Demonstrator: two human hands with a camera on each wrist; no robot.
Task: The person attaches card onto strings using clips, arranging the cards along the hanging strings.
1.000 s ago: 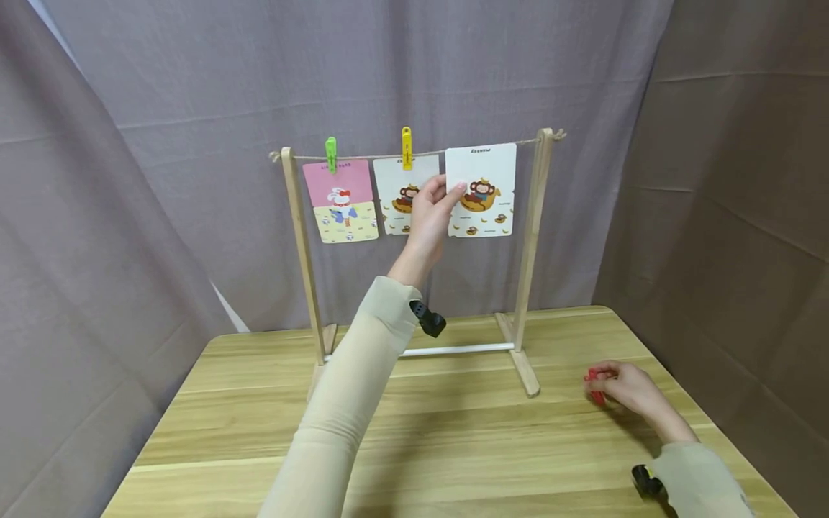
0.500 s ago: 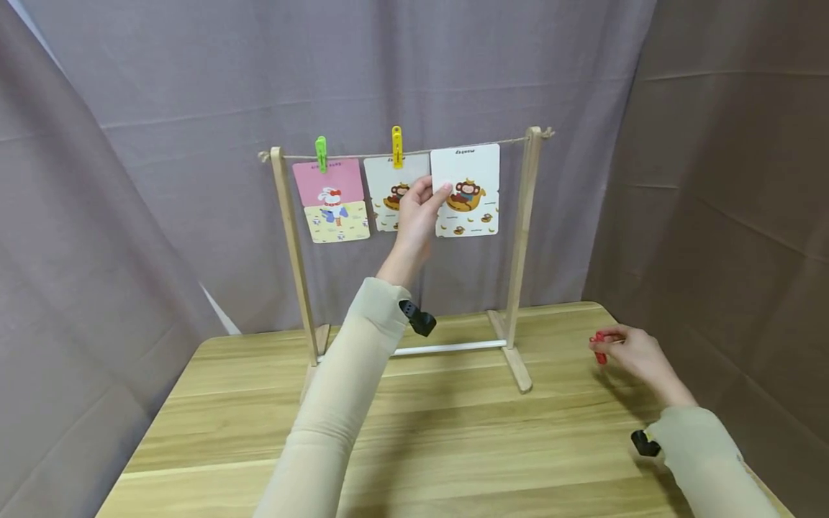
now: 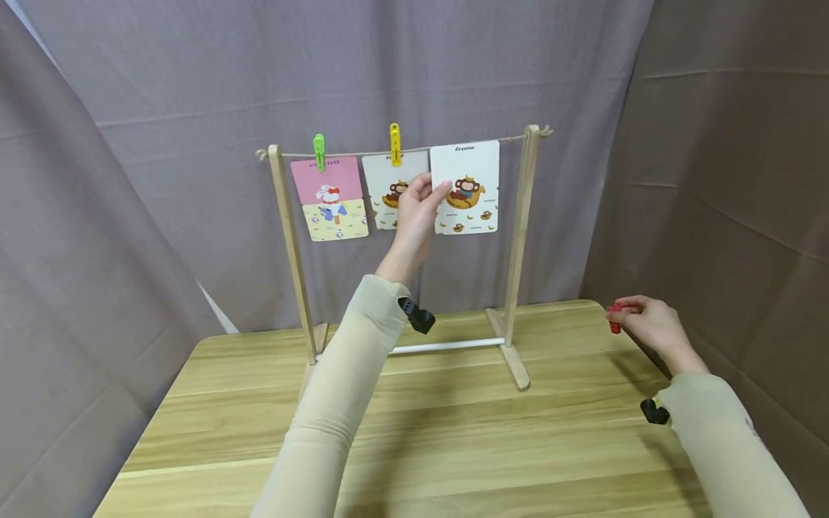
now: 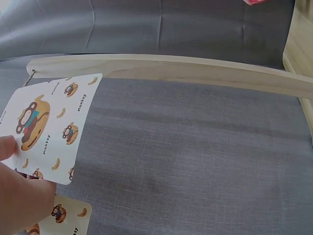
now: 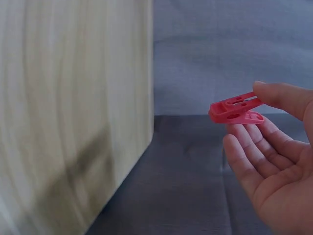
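Note:
My left hand (image 3: 416, 212) pinches the left edge of a white monkey card (image 3: 473, 205), thumb in front. The card's top edge overlaps the string (image 3: 514, 138) in the head view, and no clip sits on it. Out over the table's right side, my right hand (image 3: 654, 327) holds a red clothespin (image 5: 237, 108) between thumb and fingers. Beside the held card hangs another monkey card (image 3: 378, 169) under a yellow clothespin (image 3: 396, 146), partly hidden by my left hand. Further left, a green clothespin (image 3: 319, 152) holds a pink and yellow bunny card (image 3: 330, 183).
The string runs between two wooden posts, the left post (image 3: 293, 252) and the right post (image 3: 521, 237). A white bar (image 3: 453, 346) joins them low down. The stand rests on the wooden table (image 3: 492, 453), with grey curtains (image 3: 194, 72) behind and at the sides.
My right hand has risen off the table area with the red clothespin, moving away from me and slightly right. My left hand keeps the card at the string; the head view shifted a little.

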